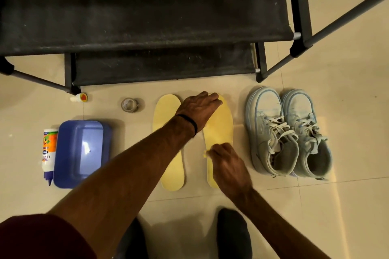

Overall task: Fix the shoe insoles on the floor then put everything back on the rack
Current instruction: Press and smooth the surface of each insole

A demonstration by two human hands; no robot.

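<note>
Two yellow insoles lie side by side on the tiled floor, the left insole (168, 132) and the right insole (223, 126). My left hand (200, 109) reaches across and presses flat on the toe end of the right insole. My right hand (227, 166) lies over its heel half, fingers curled and pinching a small yellow scrap at the insole's left edge. A pair of pale blue sneakers (288, 132) stands to the right of the insoles. The black shoe rack (147, 27) fills the top of the view.
On the left lie a glue bottle (48, 153) and a blue plastic tray (81, 151). A roll of clear tape (130, 105) and a small orange-capped tube (81, 97) sit near the rack's foot. My dark-socked feet (233, 235) are at the bottom edge.
</note>
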